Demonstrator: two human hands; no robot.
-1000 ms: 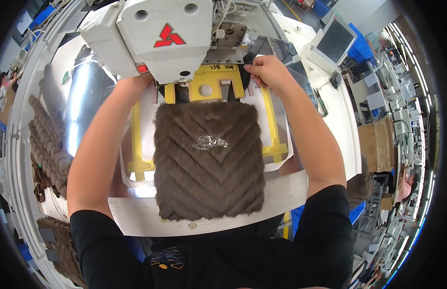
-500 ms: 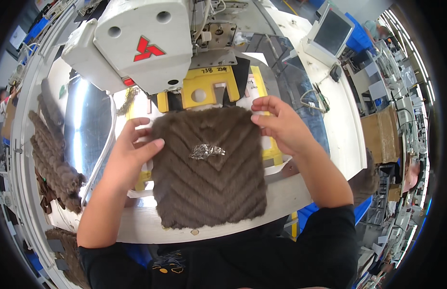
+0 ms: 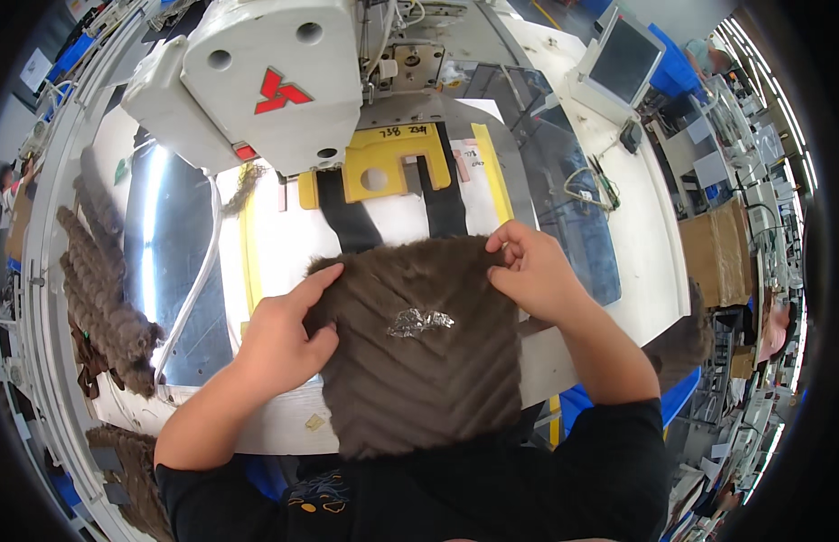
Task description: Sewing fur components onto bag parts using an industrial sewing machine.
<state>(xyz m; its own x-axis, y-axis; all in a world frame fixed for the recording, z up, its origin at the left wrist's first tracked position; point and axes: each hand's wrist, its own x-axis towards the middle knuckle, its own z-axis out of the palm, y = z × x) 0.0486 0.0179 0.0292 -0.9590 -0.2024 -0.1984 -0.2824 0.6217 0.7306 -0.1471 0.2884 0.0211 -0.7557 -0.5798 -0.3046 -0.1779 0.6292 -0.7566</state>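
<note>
A brown fur panel with V-shaped ridges lies in front of me, its near edge against my dark shirt. A crinkled silvery foil-like patch sits at its upper middle. My left hand grips the panel's far left corner between thumb and fingers. At the far right corner, my right hand pinches the fur. Beyond the panel's far edge, two black strips run over a white sheet from under a yellow plate with cutouts.
A large white sewing machine head overhangs the plate on the left. Brown fur pieces lie along the table's left side. A screen stands at the far right, with small scissors-like tools nearer. A white hose curves past my left hand.
Both hands have drawn the fur panel toward me and slightly right, away from the yellow plate. More of the black strips and white sheet now shows.
</note>
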